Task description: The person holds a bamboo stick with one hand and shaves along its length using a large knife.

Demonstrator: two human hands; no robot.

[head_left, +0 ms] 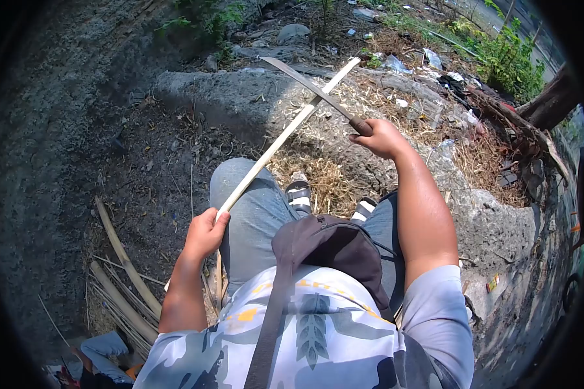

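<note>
Right up close, a patterned shirt (pixel 350 347) fills the bottom, with a dark bag (pixel 337 243) across the lap. Out beyond it, the left hand (pixel 206 233) is closed around the near end of a long pale strip (pixel 266 157), fingers wrapped and thumb towards the far end. The strip slants up over the bent left knee (pixel 230 178), its far end out above the pale rock (pixel 224 97). And here's the right hand (pixel 383 139), fingers curled shut around the handle of a knife (pixel 336 106), the long blade crossing the strip near its far end, tip pointing away to the left! Whether the edge is biting or just resting, I can't tell from here.

Good form on this one, I'd say, is a shallow blade angle: too steep and it could dig in or snap the wood. Light, even pressure, wrist firm, each stroke running outward, well away from the left hand and that knee. The left hand does the quiet work, gripping firmly so the strip can't roll, turning it a little between passes for an even face. Dry shavings (pixel 331 185) lie around the sandals (pixel 298 194), so steady feet matter too
</note>
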